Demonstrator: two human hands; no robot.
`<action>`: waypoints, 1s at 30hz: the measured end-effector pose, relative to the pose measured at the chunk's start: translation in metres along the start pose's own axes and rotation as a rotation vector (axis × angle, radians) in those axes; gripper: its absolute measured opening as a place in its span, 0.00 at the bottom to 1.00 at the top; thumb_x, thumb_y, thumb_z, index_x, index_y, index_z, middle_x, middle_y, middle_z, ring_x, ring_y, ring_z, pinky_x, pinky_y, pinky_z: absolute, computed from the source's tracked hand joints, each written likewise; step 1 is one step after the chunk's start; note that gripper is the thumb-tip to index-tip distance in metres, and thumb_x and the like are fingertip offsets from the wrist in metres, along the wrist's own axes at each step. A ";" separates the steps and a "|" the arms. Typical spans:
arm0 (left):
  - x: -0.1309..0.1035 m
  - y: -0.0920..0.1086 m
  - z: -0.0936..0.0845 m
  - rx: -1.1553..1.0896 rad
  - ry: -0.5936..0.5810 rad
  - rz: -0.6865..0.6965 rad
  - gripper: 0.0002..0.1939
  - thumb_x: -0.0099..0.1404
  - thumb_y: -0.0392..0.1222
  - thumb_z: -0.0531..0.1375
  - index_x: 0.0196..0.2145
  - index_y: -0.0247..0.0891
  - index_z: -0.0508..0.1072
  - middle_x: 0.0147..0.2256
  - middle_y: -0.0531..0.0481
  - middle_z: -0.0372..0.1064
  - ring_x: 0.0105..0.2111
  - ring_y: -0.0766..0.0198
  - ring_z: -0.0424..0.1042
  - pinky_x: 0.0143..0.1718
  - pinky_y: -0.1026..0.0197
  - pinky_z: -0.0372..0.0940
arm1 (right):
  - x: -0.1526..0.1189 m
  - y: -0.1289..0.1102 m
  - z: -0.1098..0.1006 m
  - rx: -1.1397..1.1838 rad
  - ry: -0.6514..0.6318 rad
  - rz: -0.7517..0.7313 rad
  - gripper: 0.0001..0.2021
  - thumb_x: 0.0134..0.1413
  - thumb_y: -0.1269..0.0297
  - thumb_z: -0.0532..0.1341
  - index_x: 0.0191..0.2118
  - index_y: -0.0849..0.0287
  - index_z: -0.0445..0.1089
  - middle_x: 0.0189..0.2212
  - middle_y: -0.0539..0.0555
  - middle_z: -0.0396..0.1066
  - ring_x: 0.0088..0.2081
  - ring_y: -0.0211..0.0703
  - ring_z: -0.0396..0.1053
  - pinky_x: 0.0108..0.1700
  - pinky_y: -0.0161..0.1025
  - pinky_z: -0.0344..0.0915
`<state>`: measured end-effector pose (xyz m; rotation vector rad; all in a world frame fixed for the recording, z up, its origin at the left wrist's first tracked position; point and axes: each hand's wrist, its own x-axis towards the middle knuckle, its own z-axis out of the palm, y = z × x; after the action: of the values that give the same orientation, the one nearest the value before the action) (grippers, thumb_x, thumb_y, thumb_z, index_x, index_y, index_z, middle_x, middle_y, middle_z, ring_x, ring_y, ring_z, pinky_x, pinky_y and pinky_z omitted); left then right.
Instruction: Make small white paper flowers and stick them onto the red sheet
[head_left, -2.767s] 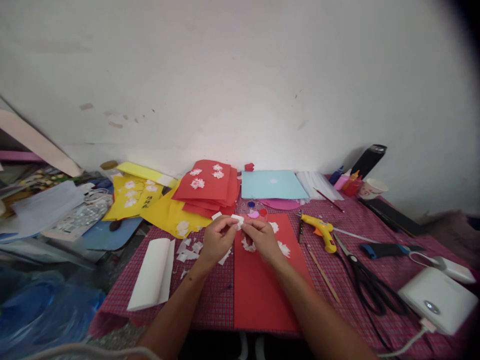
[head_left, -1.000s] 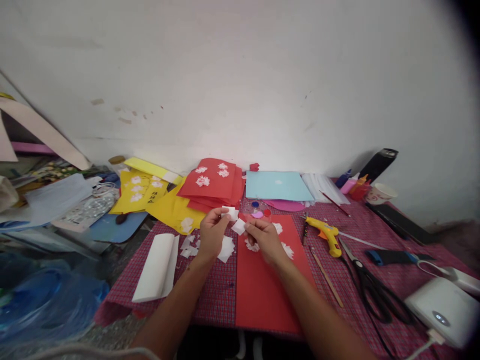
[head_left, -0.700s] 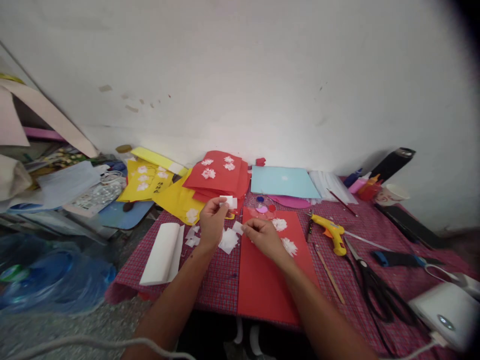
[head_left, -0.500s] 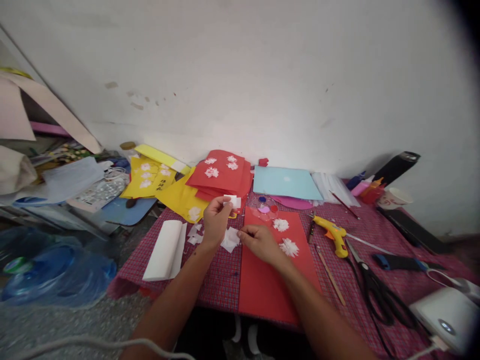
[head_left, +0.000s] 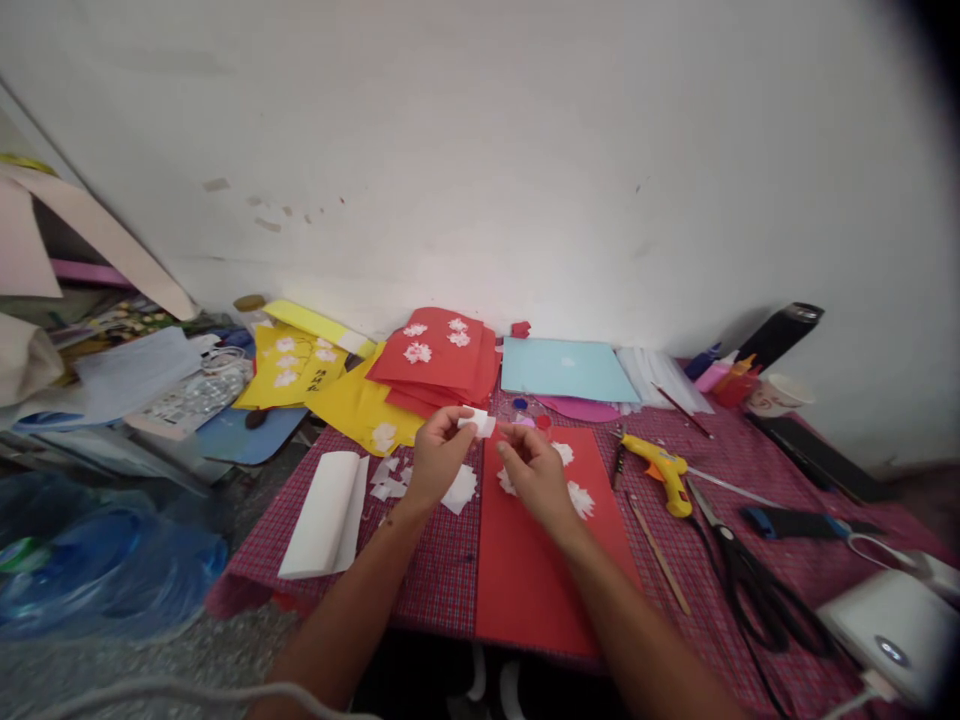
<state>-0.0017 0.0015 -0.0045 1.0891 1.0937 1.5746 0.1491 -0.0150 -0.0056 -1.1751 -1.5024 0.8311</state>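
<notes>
My left hand (head_left: 441, 455) pinches a small piece of white paper (head_left: 481, 425) between thumb and fingers. Close to its right edge is my right hand (head_left: 536, 475), thumb and fingertips apart, with nothing visible between them. Under the right hand lies a sheet of red paper (head_left: 532, 590) bearing white ruffled paper flowers (head_left: 580, 499), partly covered by that hand. White paper squares (head_left: 459, 490) sit on the cloth beside my left wrist, and smaller white scraps (head_left: 388, 482) lie left of them.
A folded white paper stack (head_left: 322, 515) lies at left. Beyond are red cards (head_left: 442, 350), yellow cards (head_left: 292, 360) and light blue paper (head_left: 566, 368). On the right lie a yellow glue gun (head_left: 660, 465), a wooden stick (head_left: 661, 555), black scissors (head_left: 757, 590) and a white device (head_left: 892, 640).
My right hand has come off the white squares, moving up and right, its fingers now apart. My left hand has shifted slightly right and down with the paper piece. The view has tilted slightly.
</notes>
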 end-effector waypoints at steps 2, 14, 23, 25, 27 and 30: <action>-0.002 0.000 0.001 0.041 -0.033 -0.002 0.12 0.56 0.41 0.65 0.39 0.38 0.74 0.30 0.52 0.73 0.26 0.68 0.71 0.30 0.66 0.66 | 0.001 0.000 0.000 0.071 0.029 0.017 0.11 0.56 0.59 0.60 0.44 0.57 0.69 0.31 0.51 0.68 0.28 0.39 0.64 0.30 0.36 0.63; -0.005 0.000 0.000 0.138 -0.124 0.032 0.12 0.58 0.41 0.65 0.40 0.37 0.76 0.33 0.49 0.74 0.30 0.66 0.72 0.33 0.65 0.66 | 0.001 -0.004 -0.002 0.183 0.059 0.106 0.11 0.55 0.58 0.60 0.27 0.56 0.62 0.18 0.45 0.61 0.19 0.35 0.58 0.22 0.33 0.55; 0.008 0.004 -0.007 -0.009 0.151 0.083 0.13 0.58 0.44 0.64 0.40 0.36 0.73 0.29 0.52 0.73 0.27 0.67 0.73 0.30 0.65 0.67 | 0.002 -0.001 -0.002 0.119 -0.048 0.117 0.07 0.53 0.63 0.59 0.26 0.56 0.63 0.17 0.45 0.62 0.19 0.36 0.59 0.22 0.33 0.55; 0.010 0.006 -0.008 -0.049 0.191 0.101 0.16 0.57 0.44 0.64 0.43 0.37 0.72 0.30 0.53 0.72 0.27 0.67 0.73 0.28 0.65 0.67 | -0.001 0.002 0.002 0.011 -0.128 0.051 0.06 0.52 0.66 0.59 0.25 0.56 0.65 0.20 0.46 0.65 0.22 0.37 0.62 0.26 0.34 0.57; 0.010 0.007 -0.008 -0.062 0.177 0.095 0.19 0.57 0.43 0.65 0.46 0.38 0.70 0.31 0.53 0.72 0.26 0.68 0.73 0.28 0.66 0.67 | -0.004 0.005 0.008 -0.081 -0.191 -0.001 0.05 0.51 0.68 0.58 0.26 0.56 0.67 0.22 0.48 0.69 0.25 0.39 0.64 0.28 0.34 0.58; 0.007 0.007 -0.005 -0.065 0.105 0.070 0.21 0.56 0.43 0.65 0.47 0.37 0.70 0.31 0.52 0.72 0.26 0.69 0.72 0.29 0.66 0.67 | -0.010 0.008 0.017 -0.117 -0.264 0.012 0.06 0.51 0.69 0.58 0.28 0.56 0.71 0.24 0.48 0.72 0.26 0.40 0.67 0.29 0.35 0.59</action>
<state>-0.0088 0.0064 0.0020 1.0204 1.0759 1.7278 0.1345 -0.0215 -0.0208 -1.1959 -1.7807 0.9450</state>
